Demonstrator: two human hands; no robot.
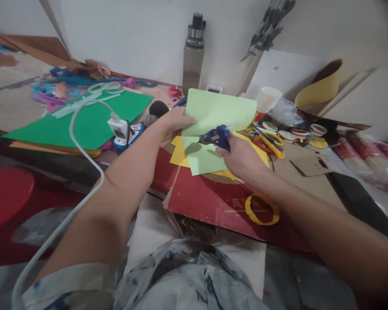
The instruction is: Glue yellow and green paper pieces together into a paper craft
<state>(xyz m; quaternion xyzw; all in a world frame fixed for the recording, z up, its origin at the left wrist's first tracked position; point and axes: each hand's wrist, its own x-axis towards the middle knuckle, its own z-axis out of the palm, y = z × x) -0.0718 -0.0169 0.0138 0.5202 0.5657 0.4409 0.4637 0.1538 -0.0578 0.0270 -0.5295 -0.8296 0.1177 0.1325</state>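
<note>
A light green sheet (220, 107) is bent upward, its lower part lying over yellow paper (180, 153) on a red board (200, 191). At its left edge my left hand (180, 119) pinches the sheet between thumb and fingers. My right hand (237, 153) is closed around a dark blue glue gun (221, 137), whose dark nozzle points left over the sheet near its fold. A small red light shows on the gun. Nearer to me, a yellow paper ring (261, 209) lies on the red board, below my right forearm.
A white cable (80, 150) crosses the left side to a plug (119, 128). Dark green sheets (84, 120) lie at the left. A bottle (193, 60) stands behind. Scissors (271, 144), paper cups (269, 100) and a black phone (362, 204) are on the right.
</note>
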